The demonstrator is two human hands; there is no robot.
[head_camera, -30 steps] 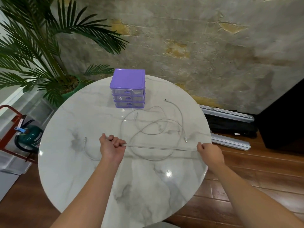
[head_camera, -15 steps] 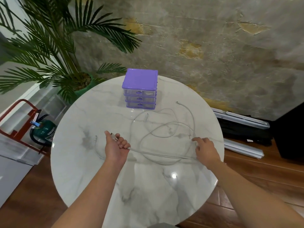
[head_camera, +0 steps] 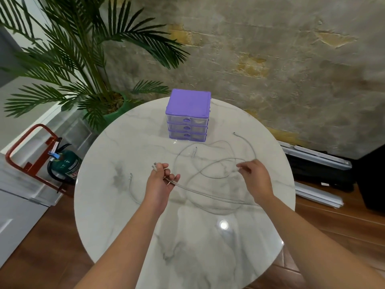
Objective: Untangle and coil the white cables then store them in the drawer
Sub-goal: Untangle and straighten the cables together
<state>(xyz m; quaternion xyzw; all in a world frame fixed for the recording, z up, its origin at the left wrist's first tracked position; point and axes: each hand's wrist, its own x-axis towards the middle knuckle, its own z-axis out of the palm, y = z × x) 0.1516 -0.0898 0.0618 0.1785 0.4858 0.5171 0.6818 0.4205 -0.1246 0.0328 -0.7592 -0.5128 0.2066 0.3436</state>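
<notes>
White cables lie in tangled loops on the round marble table, in front of a purple drawer unit whose three drawers are closed. My left hand grips a doubled stretch of white cable, a plug end sticking out above its thumb. That doubled stretch runs right and passes under my right forearm. My right hand hovers over the loops with fingers loosely spread, fingertips at a strand; whether it pinches the strand is unclear. Another plug end lies left of my left hand.
A potted palm stands behind the table's left side. A green cylinder and a red metal frame sit on the floor at left. Long grey bars and a dark cabinet lie at right.
My right hand let the stretched cable go slack and moved up and inward over the loops. My left hand turned, showing the plug end. The view shifted so the table sits further right.
</notes>
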